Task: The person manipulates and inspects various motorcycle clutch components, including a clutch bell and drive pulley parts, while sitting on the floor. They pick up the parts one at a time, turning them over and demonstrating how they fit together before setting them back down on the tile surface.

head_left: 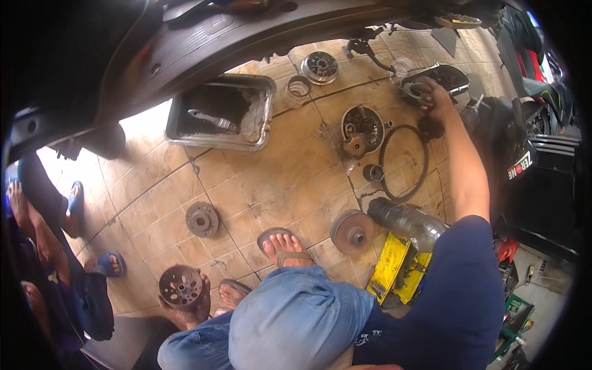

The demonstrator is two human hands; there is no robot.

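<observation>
Tiles bear a tray, brush inside (left hand grips drum, right hand's unclear).

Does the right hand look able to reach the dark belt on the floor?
Probably yes: the dark belt lies flat, not far from the right hand, and nothing visible seems to cover it.

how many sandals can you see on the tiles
4: right brown sandal and left brown sandal, lower centre; upper blue sandal and lower blue sandal, far left. More may be hidden.
</observation>
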